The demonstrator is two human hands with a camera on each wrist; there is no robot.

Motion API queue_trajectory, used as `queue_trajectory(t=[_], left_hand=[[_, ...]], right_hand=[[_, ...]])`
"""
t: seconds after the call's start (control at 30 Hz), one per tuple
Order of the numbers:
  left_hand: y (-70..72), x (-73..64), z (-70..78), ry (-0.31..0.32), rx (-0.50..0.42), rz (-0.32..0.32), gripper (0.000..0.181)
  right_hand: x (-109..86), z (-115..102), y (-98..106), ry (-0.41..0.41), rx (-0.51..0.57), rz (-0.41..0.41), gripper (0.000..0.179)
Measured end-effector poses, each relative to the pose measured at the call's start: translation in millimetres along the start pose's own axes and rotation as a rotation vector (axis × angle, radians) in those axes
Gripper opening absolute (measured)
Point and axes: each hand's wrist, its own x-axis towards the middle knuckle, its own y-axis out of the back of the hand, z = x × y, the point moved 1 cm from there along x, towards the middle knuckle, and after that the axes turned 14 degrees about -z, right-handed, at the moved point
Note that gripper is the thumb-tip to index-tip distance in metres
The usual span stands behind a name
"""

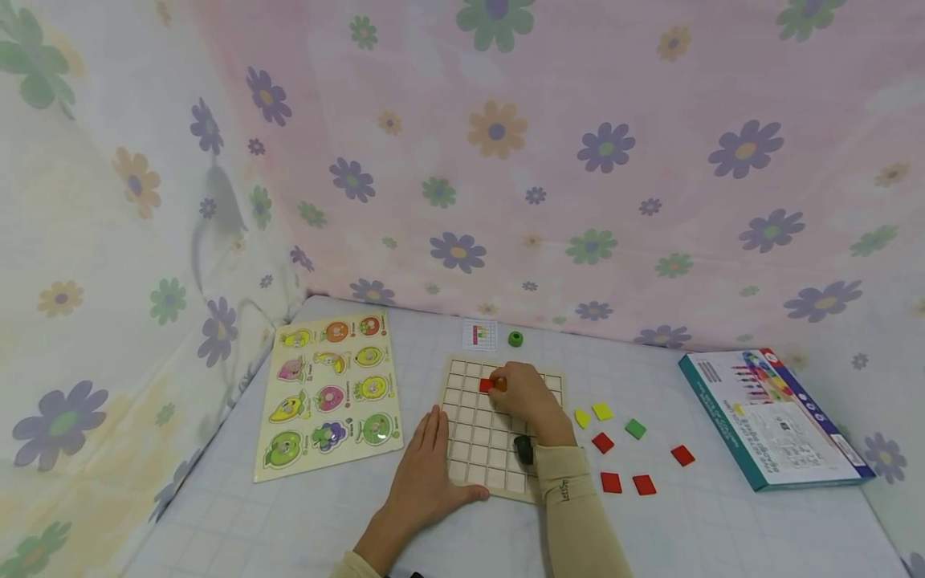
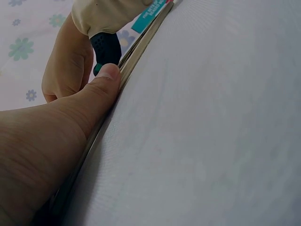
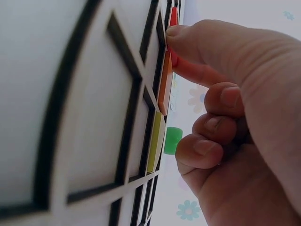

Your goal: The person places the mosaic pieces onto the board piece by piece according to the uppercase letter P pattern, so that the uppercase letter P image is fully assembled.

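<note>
A pale wooden grid board (image 1: 459,451) lies on the white cloth before me. My left hand (image 1: 425,464) rests at its lower left corner, fingers straight along the left side and thumb stretched by the near edge. Over the upper rows, my right hand (image 1: 529,395) pinches a red square tile (image 1: 486,385) between thumb and index finger, at the grid's surface. Beside that tile, an orange tile (image 3: 165,84) and a yellow tile (image 3: 156,141) sit in grid cells. The right hand and sleeve cover part of the board.
Loose red, yellow and green tiles (image 1: 635,429) lie right of the board. Behind it are a small pattern card (image 1: 480,335) and a green bead-like piece (image 1: 515,339). A fruit puzzle board (image 1: 332,449) lies left; a flat box (image 1: 809,457) lies far right.
</note>
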Motion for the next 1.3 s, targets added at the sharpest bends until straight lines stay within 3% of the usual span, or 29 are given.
queue_trajectory(t=[0.67, 1.3], left_hand=[[-2.9, 1.3, -1.7, 0.008, 0.007, -0.012, 0.140], [-2.0, 0.1, -1.0, 0.002, 0.001, 0.002, 0.139]], right_hand=[[-1.5, 0.7, -2.0, -0.033, 0.068, -0.010, 0.028], [-15.7, 4.6, 10.4, -0.001, 0.125, 0.056, 0.035]])
